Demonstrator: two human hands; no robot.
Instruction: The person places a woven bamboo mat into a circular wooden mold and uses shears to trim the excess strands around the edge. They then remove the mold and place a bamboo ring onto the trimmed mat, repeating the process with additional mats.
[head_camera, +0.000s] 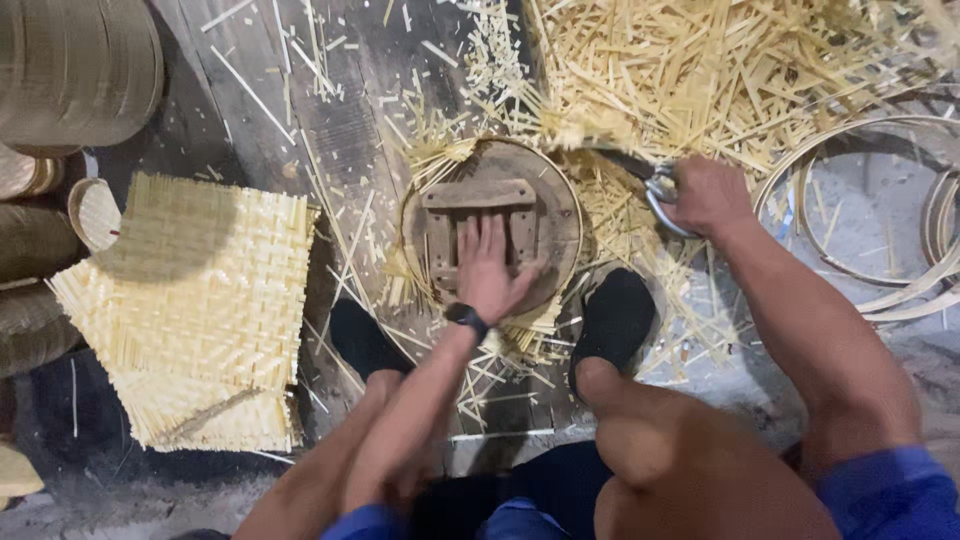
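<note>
My left hand (490, 268) presses flat on a round wooden mould (560, 200) with cross slats, which lies on a woven bamboo mat whose ends stick out around it. My right hand (708, 192) grips metal shears (655, 185) at the mould's upper right edge, blades pointing into the protruding bamboo strips (590, 130). A dark watch sits on my left wrist. My feet in dark shoes (615, 315) rest just below the mould.
A stack of square woven bamboo mats (195, 300) lies at the left. Bamboo offcuts (690, 70) pile at the top right. Bamboo hoops (870, 210) lie at the right. Stacked round rims (70, 70) stand at the top left.
</note>
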